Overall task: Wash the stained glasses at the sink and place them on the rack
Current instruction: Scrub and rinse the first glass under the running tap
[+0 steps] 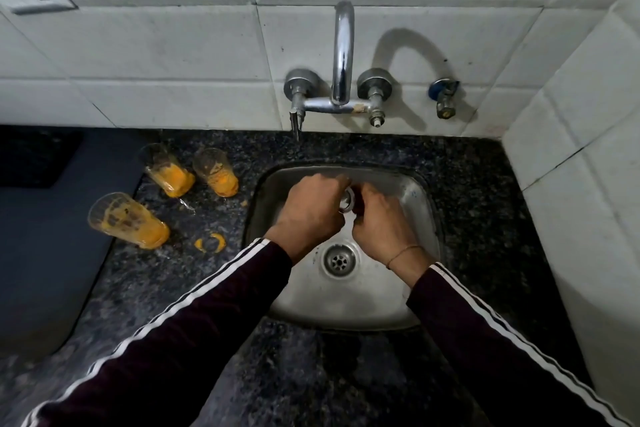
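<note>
Two dark sleeves [194,333] with white stripes are stretched over a speckled dark counter [467,191] toward a steel sink [349,305]. Above the basin, a glass [347,199] is gripped between the left hand [311,211] and right hand [381,222], held close together. Three orange-stained glasses [128,220] are seen standing on the counter, left of the sink.
</note>
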